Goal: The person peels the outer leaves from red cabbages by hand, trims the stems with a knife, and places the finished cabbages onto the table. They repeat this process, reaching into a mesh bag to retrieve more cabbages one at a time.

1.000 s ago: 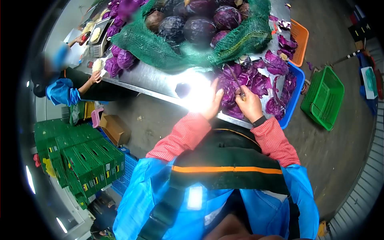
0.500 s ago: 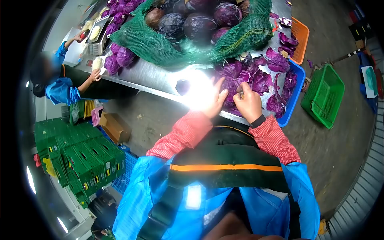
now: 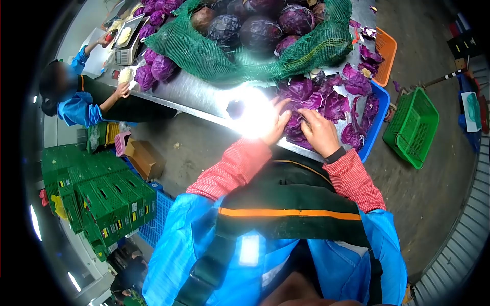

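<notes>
Close behind: net sack [image 3: 204,53]; left hand [image 3: 278,122] fingers spread on leaves [image 3: 326,102], right hand [image 3: 319,131] unclear.

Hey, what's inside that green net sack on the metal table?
Whole dark purple cabbage heads fill the green net sack, and several show at its open mouth. Anything deeper down is covered by the bunched mesh and cannot be seen.

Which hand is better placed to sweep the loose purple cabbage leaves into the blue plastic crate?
Right, probably. The right hand rests on the loose purple cabbage leaves, nearer the blue plastic crate; the left hand is farther.
</notes>
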The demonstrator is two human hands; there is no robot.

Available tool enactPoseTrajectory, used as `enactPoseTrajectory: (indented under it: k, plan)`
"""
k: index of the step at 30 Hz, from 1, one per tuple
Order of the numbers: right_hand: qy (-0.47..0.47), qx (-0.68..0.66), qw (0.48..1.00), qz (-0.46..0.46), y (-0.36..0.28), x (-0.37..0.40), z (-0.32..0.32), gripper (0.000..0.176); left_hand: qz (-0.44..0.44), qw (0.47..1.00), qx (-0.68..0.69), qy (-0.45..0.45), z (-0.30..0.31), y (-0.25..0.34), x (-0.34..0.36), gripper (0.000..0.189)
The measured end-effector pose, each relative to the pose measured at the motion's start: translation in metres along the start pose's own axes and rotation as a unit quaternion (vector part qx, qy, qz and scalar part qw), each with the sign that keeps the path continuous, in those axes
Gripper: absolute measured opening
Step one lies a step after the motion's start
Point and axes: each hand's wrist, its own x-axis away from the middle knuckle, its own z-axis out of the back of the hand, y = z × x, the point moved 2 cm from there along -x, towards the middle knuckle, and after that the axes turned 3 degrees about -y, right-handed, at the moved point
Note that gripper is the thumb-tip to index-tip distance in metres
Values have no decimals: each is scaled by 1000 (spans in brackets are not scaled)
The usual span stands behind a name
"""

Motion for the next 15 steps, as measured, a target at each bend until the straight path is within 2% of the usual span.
enactPoseTrajectory:
  k: [1, 4, 7, 11, 15]
  plan:
    - [9, -8, 1000, 9, 4, 0, 1, 22, -7, 1000, -13, -17, 4, 3, -2, 42]
    - [-15, -60, 998, -17, 15, -2, 12, 14, -40, 994, 81, 67, -31, -32, -16, 42]
    - [13, -49, 997, 53, 10, 3, 18, 13, 3, 963, 261, 73, -32, -35, -22, 42]
    - [45, 22, 990, 129, -11, 17, 38, 16, 72, 910, 409, 3, -59, -74, -38, 45]
    - [43, 70, 981, 178, -27, 22, 62, 18, 108, 819, 555, -96, -62, -48, -39, 48]
